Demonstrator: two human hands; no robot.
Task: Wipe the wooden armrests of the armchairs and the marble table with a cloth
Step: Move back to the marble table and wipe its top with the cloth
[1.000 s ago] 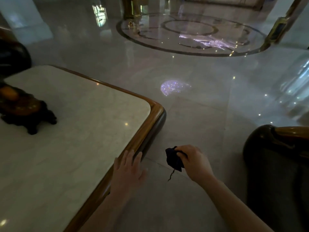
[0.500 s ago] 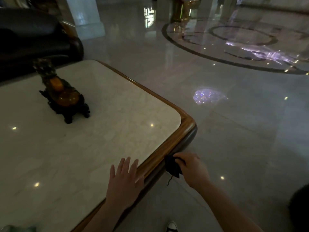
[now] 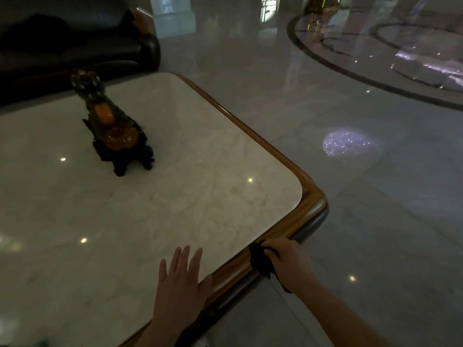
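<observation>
The right hand (image 3: 288, 262) has its fingers (image 3: 271, 246) clamped around a small dark bunched cloth (image 3: 259, 261), pressed against the rounded brown wooden rim (image 3: 280, 231) of the white marble worktop (image 3: 175, 209). The cloth sits under and just inward of those fingers, touching the rim near the worktop's rounded corner, with a loose end hanging below the edge. The left hand (image 3: 180, 284) lies flat on the marble just beside the same rim, fingers (image 3: 186, 256) spread apart and holding nothing; it looks like a brace.

Well ahead of the left fingers, a dark carved ornament with amber-coloured pieces (image 3: 115, 128) stands on the marble. Beyond it, farther from both hands, is a dark leather armchair (image 3: 75, 41) on the glossy stone floor (image 3: 375, 221).

The step in hand seems to be the table, starting at its wooden edge. The marble surface itself probably remains to be wiped. The next move likely calls for drawing the cloth along the rim or lifting it onto the marble, then working in strokes toward the ornament, going around it or moving it aside. Whether the armrests are done cannot be judged here.
</observation>
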